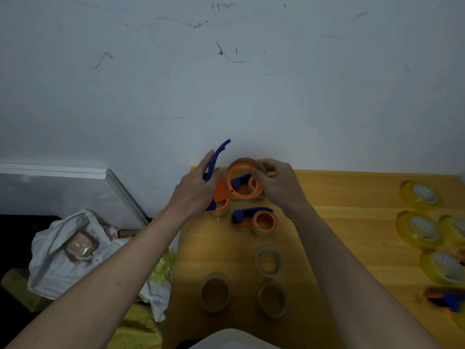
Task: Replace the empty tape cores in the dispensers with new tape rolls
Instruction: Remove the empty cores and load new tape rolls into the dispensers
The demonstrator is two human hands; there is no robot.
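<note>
Near the far left corner of the table, my left hand (pixel 198 187) grips the blue handle of an orange and blue tape dispenser (pixel 218 187), held up off the table. My right hand (pixel 274 182) pinches the brown empty core (pixel 232 192) that sits on the dispenser's orange wheel. Just in front lies a second dispenser (pixel 254 219) with a core on its wheel. Three loose empty cores (pixel 268 261) lie nearer to me. Several new yellow tape rolls (pixel 419 195) sit at the right edge.
The yellow wooden table (pixel 339 235) stands against a scuffed white wall. Another blue and orange dispenser (pixel 445 301) lies at the right. Off the left edge are a white plastic bag (pixel 68 248) and a leaning grey panel (pixel 63 192).
</note>
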